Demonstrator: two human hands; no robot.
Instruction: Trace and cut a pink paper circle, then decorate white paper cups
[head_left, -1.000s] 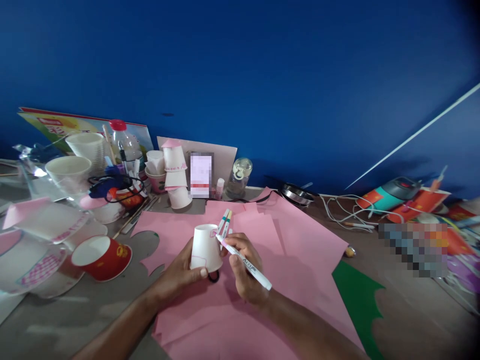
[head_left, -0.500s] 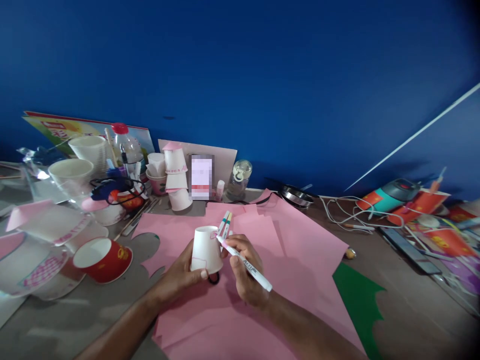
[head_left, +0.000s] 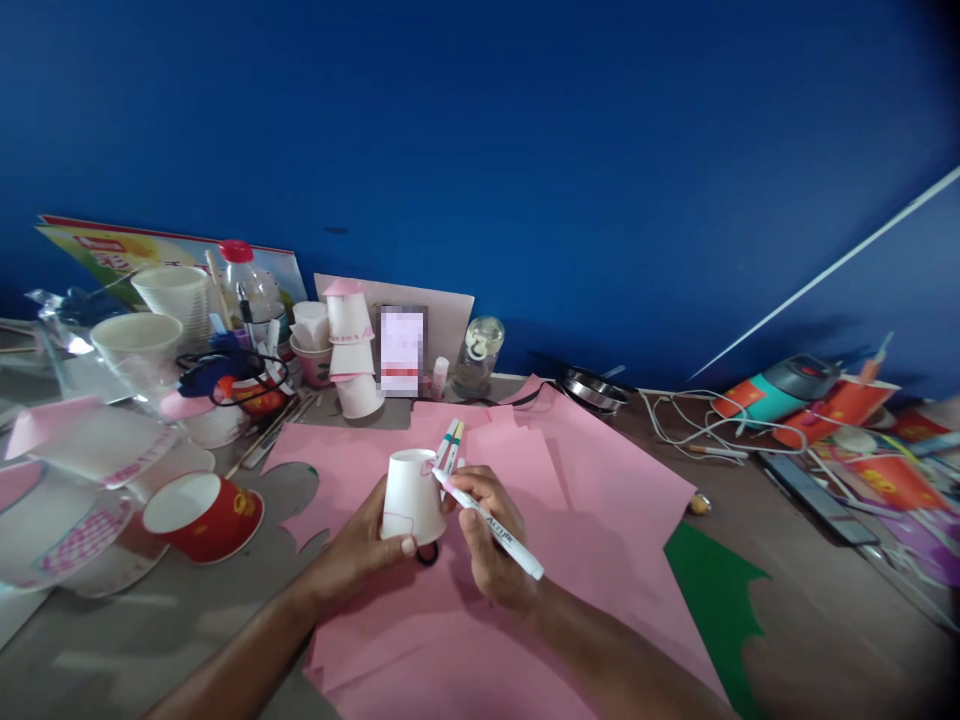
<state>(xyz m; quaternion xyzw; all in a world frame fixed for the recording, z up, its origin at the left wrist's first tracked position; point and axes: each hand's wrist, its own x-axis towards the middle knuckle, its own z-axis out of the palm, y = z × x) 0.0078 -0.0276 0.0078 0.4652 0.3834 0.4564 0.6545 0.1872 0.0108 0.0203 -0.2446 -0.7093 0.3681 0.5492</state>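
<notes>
Over overlapping sheets of pink paper (head_left: 600, 590), your left hand (head_left: 364, 550) clamps thumb and fingers around an upside-down white paper cup (head_left: 409, 500), while your right hand (head_left: 491, 575) grips a white acrylic marker (head_left: 504, 538) in closed fingers, its tip at a pink outline (head_left: 427, 466) near the cup's top. Just beyond lie more markers (head_left: 453, 440). Farther back, a 3-tier paper-cup stack (head_left: 352, 358) stands beside an upright phone (head_left: 403, 350) before a blue wall (head_left: 525, 180).
</notes>
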